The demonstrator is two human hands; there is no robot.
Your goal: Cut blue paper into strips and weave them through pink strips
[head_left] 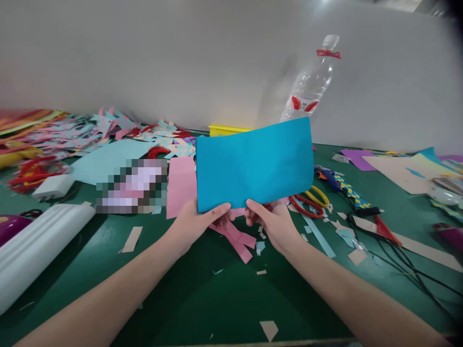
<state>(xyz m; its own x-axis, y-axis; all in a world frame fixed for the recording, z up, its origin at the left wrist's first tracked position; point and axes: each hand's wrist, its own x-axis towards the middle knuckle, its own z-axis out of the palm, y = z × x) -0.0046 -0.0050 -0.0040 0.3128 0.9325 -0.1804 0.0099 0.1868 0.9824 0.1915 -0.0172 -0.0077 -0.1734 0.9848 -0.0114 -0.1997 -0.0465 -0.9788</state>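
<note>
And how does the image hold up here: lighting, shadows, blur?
Head view: a glare spot at the top of the grey wall; head view: soft shadow beside the bottle, paper strips at far left look soft, pixelated patch left of the blue sheet, upper right corner dark.

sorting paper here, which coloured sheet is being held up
The bright blue sheet, lower edge in the left hand and right hand; the pale blue sheet and purple sheet lie on the table.
</note>
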